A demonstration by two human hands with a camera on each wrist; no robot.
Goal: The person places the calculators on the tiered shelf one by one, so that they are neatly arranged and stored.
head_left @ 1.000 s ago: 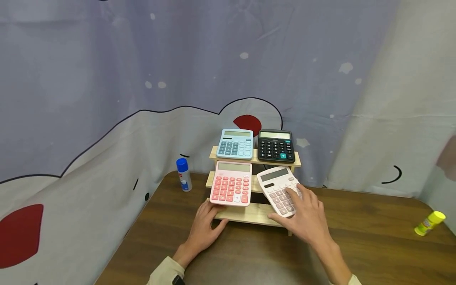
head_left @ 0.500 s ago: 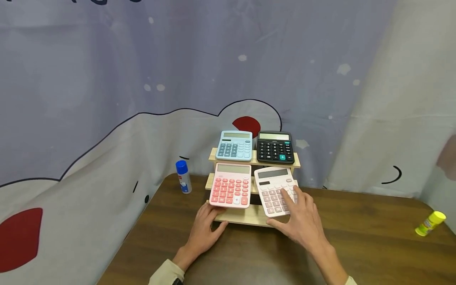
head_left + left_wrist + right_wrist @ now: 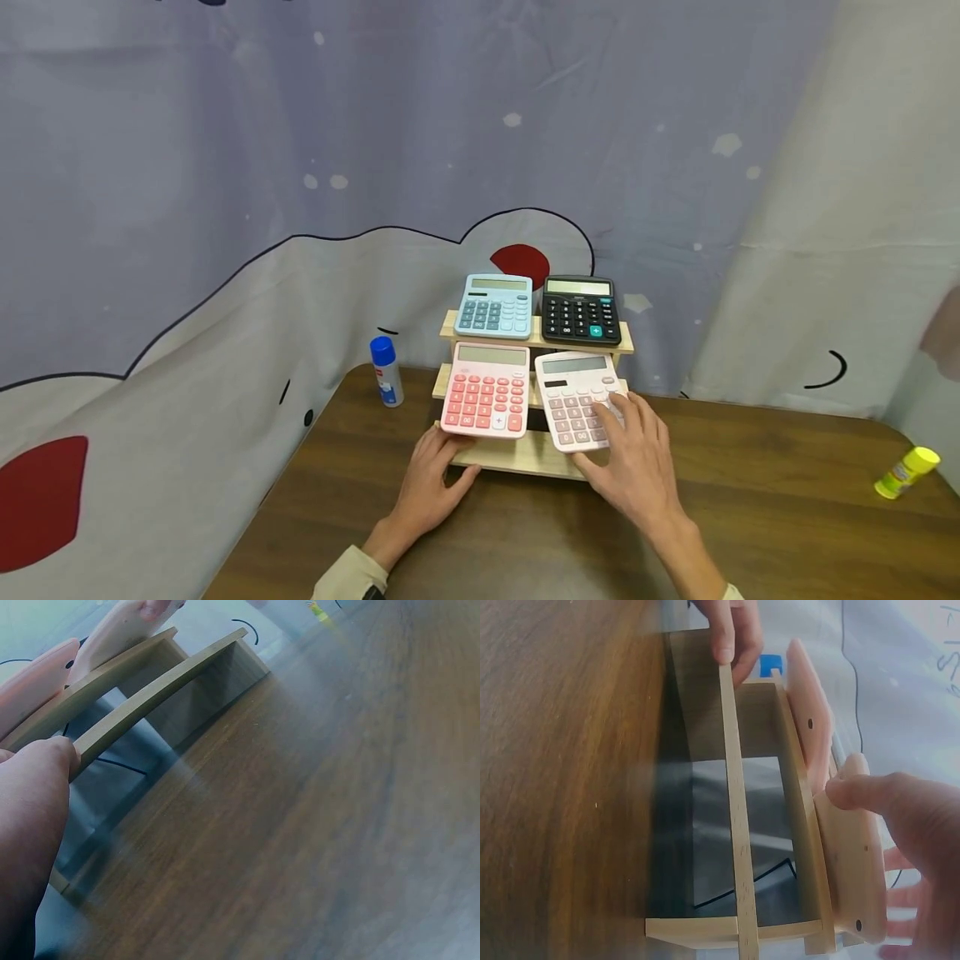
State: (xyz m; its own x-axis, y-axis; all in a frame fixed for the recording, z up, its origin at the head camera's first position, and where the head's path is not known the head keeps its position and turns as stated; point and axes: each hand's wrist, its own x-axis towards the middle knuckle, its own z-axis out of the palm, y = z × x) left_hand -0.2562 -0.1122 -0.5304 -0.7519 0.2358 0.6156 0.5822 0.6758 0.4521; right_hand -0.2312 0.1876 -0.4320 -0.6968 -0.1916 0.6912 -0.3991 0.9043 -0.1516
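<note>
A small tiered wooden shelf carries two calculators on its middle tier. My left hand grips the left end of the lowest board, thumb at its front edge in the right wrist view. Beside that hand leans a pink calculator with coral keys. To its right is a pale pink calculator with mauve keys, slightly turned. My right hand holds it by its lower right, thumb at the bottom edge and fingers over the keys and right side. Some of its keys are hidden.
On the top tier lean a light blue calculator and a black calculator. A blue-capped bottle stands left of the shelf. A yellow glue stick is far right on the brown table. A printed curtain hangs behind.
The pale pink calculator has turned from a clear tilt to nearly straight, its upper end shifting left, with my right hand on it. My left hand stays on the shelf.
</note>
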